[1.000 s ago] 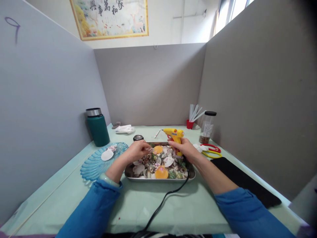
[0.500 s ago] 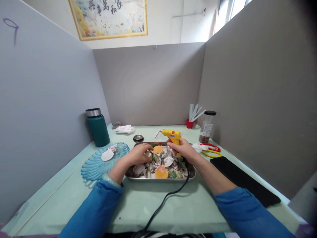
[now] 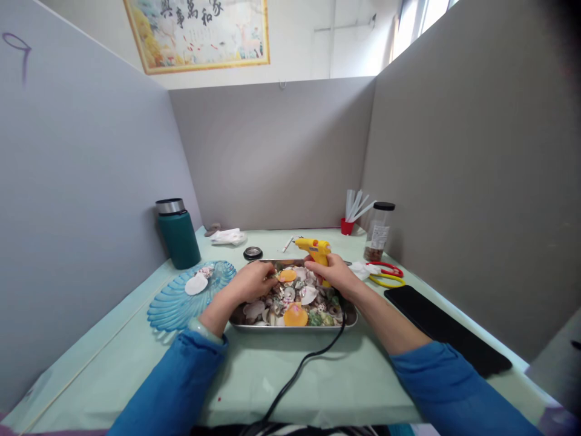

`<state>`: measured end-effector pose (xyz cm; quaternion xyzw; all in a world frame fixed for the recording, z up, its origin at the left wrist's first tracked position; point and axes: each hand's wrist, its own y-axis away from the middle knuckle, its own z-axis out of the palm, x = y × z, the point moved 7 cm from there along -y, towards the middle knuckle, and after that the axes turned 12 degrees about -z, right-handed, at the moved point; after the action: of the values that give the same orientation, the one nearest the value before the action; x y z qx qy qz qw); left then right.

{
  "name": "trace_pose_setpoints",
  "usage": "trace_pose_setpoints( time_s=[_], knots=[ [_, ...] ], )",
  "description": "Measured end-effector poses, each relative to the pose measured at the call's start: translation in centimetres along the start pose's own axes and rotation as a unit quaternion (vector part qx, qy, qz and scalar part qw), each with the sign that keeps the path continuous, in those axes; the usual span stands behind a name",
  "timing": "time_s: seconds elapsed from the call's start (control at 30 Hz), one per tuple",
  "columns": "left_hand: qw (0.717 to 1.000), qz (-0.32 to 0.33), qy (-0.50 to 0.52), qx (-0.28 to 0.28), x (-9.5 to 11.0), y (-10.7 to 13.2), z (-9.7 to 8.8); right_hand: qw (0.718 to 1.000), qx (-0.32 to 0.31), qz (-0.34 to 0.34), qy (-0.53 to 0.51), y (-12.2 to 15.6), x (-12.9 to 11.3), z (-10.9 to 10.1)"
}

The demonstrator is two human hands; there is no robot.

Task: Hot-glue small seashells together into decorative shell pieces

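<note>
My right hand (image 3: 334,274) is wrapped around the grip of a yellow glue gun (image 3: 315,247), its nozzle pointing left above the far side of the tray. A metal tray (image 3: 290,329) full of mixed seashells (image 3: 308,295) lies in front of me. My left hand (image 3: 257,281) reaches over the tray's left part, fingers bent and close together among the shells; what they hold, if anything, is hidden. Orange scallop shells (image 3: 295,315) stand out in the pile. Left of the tray, a blue shell-shaped dish (image 3: 170,306) holds a white shell (image 3: 196,284) and a smaller speckled shell.
A green bottle (image 3: 180,241) stands behind the dish. At the right are a clear jar (image 3: 377,235), red-and-yellow-handled scissors (image 3: 388,280) and a black phone-like slab (image 3: 445,330). A red cup (image 3: 347,227) holds glue sticks. The gun's black cord (image 3: 302,361) crosses the near table.
My left hand's fingers have shifted and closed a little; a pale shell and a greenish one near them no longer show. The glue gun stays nearly in place.
</note>
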<state>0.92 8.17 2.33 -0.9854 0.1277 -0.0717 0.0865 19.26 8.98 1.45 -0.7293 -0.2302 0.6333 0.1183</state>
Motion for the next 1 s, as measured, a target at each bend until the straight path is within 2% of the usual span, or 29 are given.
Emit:
trace_pose_setpoints(
  time_s=[0.07, 0.17, 0.33, 0.5, 0.6, 0.7, 0.83, 0.9, 1.0],
  knots=[
    [1.0, -0.005, 0.008, -0.011, -0.3, 0.0, -0.3, 1.0, -0.003, 0.011, 0.0, 0.1, 0.0, 0.1],
    [0.997, 0.039, 0.06, -0.034, 0.5, 0.3, -0.8, 1.0, -0.007, 0.018, 0.003, 0.2, -0.1, 0.2],
    [0.992, 0.049, 0.112, -0.031, 1.0, 0.3, -1.2, 1.0, -0.014, 0.016, 0.005, 0.2, -0.3, 0.3],
    [0.993, 0.061, 0.082, -0.065, 1.0, 0.3, 0.2, 1.0, -0.013, 0.022, -0.004, 0.2, -0.3, 0.3],
    [0.995, 0.06, 0.058, -0.049, 0.6, 0.1, 0.5, 1.0, -0.009, 0.021, -0.002, 0.2, -0.3, 0.2],
    [0.999, 0.037, 0.031, -0.024, 0.1, 0.0, 0.2, 1.0, -0.006, 0.021, 0.001, 0.2, -0.3, 0.2],
    [0.999, 0.025, 0.023, 0.005, 0.2, 0.5, -1.1, 1.0, -0.003, 0.026, 0.005, 0.3, -0.2, 0.2],
    [0.998, 0.049, 0.028, 0.001, 0.8, 0.9, -1.4, 1.0, -0.002, 0.025, 0.006, 0.3, -0.2, 0.2],
    [0.995, 0.085, 0.028, -0.038, 1.6, 1.4, -1.0, 1.0, -0.006, 0.022, 0.003, 0.3, -0.2, 0.2]
  ],
)
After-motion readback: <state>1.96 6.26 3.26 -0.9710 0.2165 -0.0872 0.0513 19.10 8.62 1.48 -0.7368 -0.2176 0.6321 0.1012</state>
